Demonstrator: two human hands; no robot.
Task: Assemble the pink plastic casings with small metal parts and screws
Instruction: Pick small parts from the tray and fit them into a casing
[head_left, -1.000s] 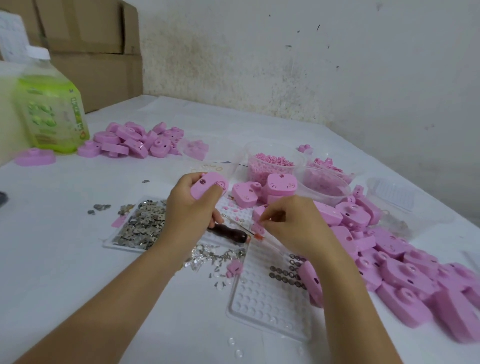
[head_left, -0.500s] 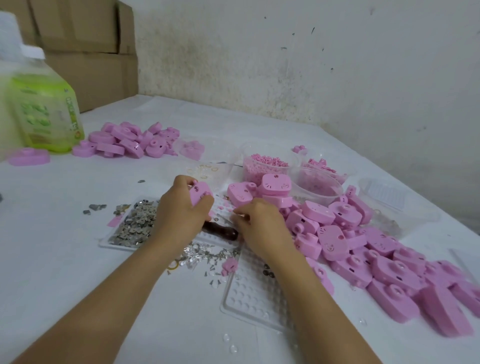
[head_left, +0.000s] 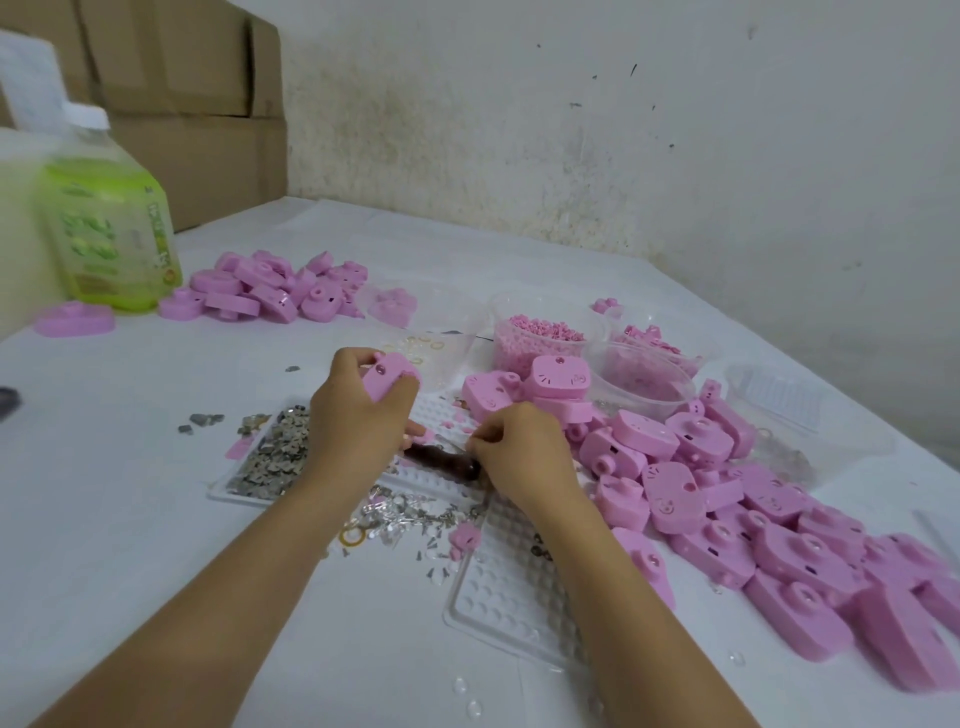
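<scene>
At the centre of the white table, the left hand grips one pink casing, fingers and thumb curled round its edges so that it stands tilted above the work. Just toward 3 o'clock from it, the right hand lies low with its fingers curled and the tips of thumb and forefinger drawn together. Whether anything small sits between them I cannot tell. Between the two hands a screwdriver with a dark handle lies on a white dimpled tray, which runs on toward 5 o'clock under the right forearm. At 9 o'clock from the left hand, touching the wrist, is a shallow tray of small metal parts; loose screws and shiny bits are scattered at 6 o'clock, between the forearms. A heap of pink casings spreads from 2 o'clock down to 4 o'clock, close beside the right hand. At 1 o'clock stand two clear tubs, the nearer-centre tub filled with tiny pink pieces and the other tub just beside it. A smaller pile of casings lies well apart at 11 o'clock, with a green bottle at 10 o'clock and cardboard boxes behind it against the wall.
</scene>
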